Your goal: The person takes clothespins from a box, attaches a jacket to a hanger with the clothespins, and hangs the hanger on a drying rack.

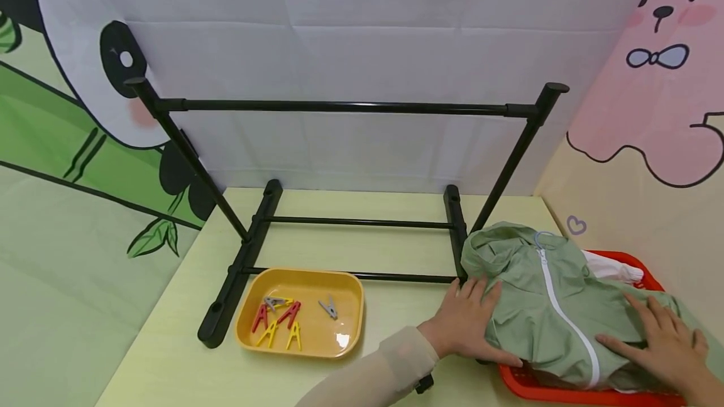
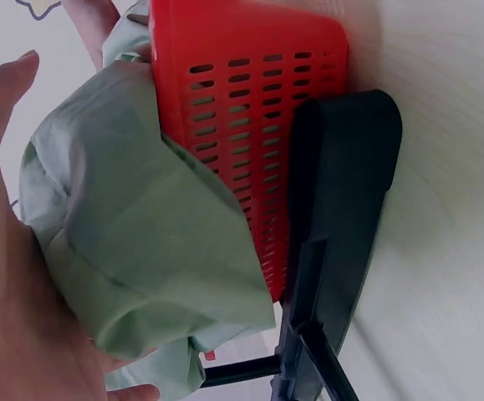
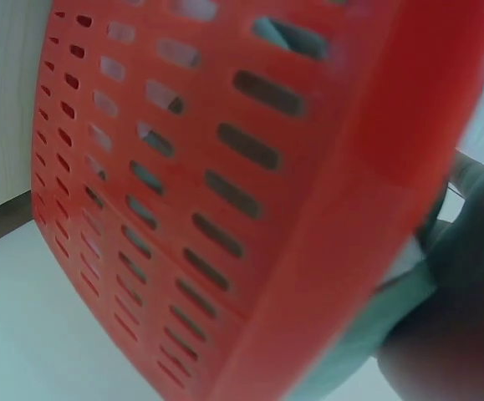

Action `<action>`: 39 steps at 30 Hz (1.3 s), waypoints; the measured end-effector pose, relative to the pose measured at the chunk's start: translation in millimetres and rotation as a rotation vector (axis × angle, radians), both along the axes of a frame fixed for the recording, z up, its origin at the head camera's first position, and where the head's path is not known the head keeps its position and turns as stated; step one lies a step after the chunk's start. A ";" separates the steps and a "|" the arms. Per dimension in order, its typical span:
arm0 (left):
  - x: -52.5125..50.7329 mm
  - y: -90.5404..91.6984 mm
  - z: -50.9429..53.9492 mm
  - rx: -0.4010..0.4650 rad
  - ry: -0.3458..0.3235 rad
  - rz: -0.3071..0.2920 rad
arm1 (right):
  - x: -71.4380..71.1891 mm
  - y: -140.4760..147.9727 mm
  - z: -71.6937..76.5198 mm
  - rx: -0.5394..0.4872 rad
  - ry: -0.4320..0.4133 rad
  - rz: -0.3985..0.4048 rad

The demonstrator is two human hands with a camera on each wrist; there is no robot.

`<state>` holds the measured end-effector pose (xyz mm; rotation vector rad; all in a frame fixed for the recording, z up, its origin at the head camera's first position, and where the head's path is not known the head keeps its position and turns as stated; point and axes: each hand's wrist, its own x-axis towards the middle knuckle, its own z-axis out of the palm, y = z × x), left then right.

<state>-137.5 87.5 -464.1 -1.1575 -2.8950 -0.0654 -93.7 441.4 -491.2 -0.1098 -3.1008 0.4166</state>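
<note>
A light green hooded jacket (image 1: 520, 297) with a white zip lies spread over a red basket (image 1: 517, 388). A light blue loop (image 1: 537, 240) shows at its neck; what it belongs to is hidden. My left hand (image 1: 466, 325) rests on the hood side of the jacket, fingers spread. On the jacket's other side, my right hand (image 1: 662, 341) lies with its fingers extended. The left wrist view shows green cloth (image 2: 141, 209) hanging over the basket's slotted wall, next to the palm. In the right wrist view the basket wall (image 3: 175, 192) covers most of the work.
A black rack (image 1: 351, 107) with a top bar stands on the pale table (image 1: 186, 331); its right foot reaches beside the basket. A yellow tray (image 1: 317, 347) at the front holds several clothespins (image 1: 290, 313). White cloth (image 1: 613, 267) pokes out beneath the jacket.
</note>
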 end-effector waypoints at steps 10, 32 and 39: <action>5.6 7.1 -10.5 -0.042 -0.037 0.007 | -1.0 5.0 -2.6 -0.003 -0.048 -0.020; 6.6 10.4 -17.4 -0.093 -0.006 0.011 | -10.4 10.5 -4.1 0.003 0.036 0.054; 5.6 9.6 -17.1 -0.088 0.003 0.010 | -12.8 9.5 -5.8 0.004 0.066 0.073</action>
